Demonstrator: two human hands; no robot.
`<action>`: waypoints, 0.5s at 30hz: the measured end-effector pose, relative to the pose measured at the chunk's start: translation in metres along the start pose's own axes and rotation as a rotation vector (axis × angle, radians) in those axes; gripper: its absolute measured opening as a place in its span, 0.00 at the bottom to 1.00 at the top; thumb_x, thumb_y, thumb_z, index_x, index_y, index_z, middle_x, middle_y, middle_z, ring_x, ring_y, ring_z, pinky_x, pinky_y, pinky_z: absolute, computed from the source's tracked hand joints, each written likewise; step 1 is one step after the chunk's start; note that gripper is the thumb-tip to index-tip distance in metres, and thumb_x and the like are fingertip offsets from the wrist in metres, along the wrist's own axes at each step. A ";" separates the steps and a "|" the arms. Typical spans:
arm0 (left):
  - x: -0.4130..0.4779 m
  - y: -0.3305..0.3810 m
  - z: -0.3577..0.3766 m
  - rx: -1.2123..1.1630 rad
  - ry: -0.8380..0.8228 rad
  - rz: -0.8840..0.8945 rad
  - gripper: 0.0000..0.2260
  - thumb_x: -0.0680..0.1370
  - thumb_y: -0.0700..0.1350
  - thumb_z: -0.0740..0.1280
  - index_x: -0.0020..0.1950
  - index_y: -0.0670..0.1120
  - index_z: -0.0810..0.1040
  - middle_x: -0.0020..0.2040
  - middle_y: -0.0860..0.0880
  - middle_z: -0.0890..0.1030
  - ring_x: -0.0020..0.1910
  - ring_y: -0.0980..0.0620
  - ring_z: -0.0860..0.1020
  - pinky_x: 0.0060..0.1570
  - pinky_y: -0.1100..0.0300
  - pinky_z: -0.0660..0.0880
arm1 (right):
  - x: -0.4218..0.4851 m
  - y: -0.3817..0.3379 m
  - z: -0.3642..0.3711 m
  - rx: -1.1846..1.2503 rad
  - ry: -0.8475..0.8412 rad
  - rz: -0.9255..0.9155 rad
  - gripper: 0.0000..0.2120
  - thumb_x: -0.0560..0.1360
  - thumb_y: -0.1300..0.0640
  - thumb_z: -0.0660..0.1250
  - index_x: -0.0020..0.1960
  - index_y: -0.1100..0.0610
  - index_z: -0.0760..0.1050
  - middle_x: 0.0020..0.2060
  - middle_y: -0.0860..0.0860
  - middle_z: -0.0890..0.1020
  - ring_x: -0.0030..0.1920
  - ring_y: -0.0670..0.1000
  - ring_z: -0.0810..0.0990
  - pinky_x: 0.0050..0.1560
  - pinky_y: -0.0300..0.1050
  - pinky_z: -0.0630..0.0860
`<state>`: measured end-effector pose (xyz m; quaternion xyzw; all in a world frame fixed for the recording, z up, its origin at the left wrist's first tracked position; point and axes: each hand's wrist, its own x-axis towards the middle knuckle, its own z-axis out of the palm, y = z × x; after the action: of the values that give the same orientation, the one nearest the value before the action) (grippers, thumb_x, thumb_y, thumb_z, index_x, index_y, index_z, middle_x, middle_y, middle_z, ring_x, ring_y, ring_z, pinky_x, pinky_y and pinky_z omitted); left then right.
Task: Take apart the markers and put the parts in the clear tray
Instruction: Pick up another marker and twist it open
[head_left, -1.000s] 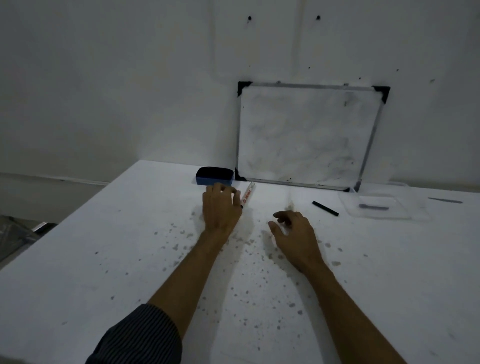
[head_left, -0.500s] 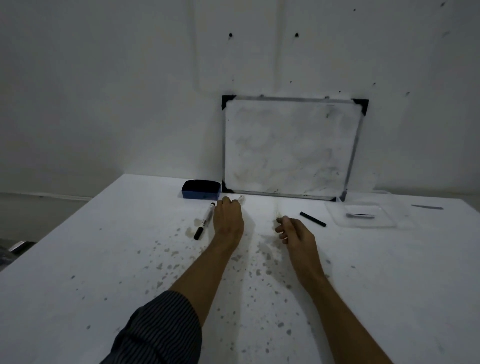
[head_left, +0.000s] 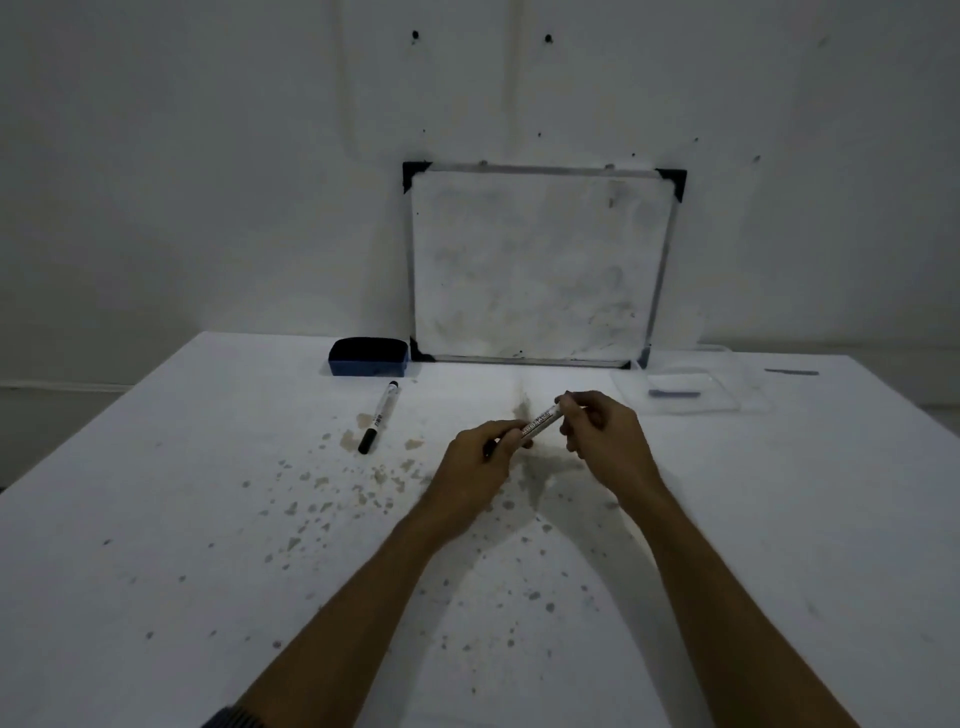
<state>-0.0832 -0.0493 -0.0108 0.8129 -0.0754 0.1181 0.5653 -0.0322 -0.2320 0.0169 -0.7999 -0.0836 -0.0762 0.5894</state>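
A marker (head_left: 540, 422) is gripped at both ends above the desk (head_left: 156, 519), by the left hand (head_left: 480, 457) and right hand (head_left: 602, 434). If jerked apart, parts could be flung short of the tray (head_left: 727, 400), or ink spilled.
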 end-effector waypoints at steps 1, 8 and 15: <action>-0.003 0.001 0.000 0.035 -0.025 0.026 0.14 0.87 0.47 0.61 0.69 0.47 0.80 0.39 0.67 0.82 0.35 0.60 0.75 0.37 0.63 0.74 | -0.002 0.002 -0.004 -0.037 -0.030 -0.012 0.10 0.82 0.49 0.66 0.55 0.53 0.82 0.34 0.48 0.83 0.31 0.43 0.80 0.38 0.40 0.74; -0.007 -0.003 0.013 0.707 -0.050 0.420 0.15 0.84 0.43 0.62 0.71 0.47 0.77 0.52 0.46 0.82 0.40 0.49 0.79 0.38 0.59 0.75 | -0.023 0.018 -0.005 -0.213 -0.051 -0.057 0.17 0.84 0.42 0.59 0.48 0.53 0.77 0.33 0.48 0.79 0.32 0.45 0.76 0.34 0.39 0.72; 0.001 -0.008 0.009 0.802 0.052 0.640 0.16 0.86 0.51 0.57 0.63 0.47 0.81 0.45 0.48 0.84 0.32 0.50 0.78 0.32 0.59 0.72 | -0.028 0.021 0.006 -0.426 0.020 -0.019 0.29 0.81 0.33 0.47 0.31 0.48 0.71 0.26 0.46 0.76 0.28 0.46 0.75 0.33 0.41 0.69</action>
<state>-0.0792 -0.0549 -0.0204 0.8989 -0.2551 0.3248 0.1461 -0.0547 -0.2334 -0.0107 -0.9048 -0.0672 -0.1058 0.4070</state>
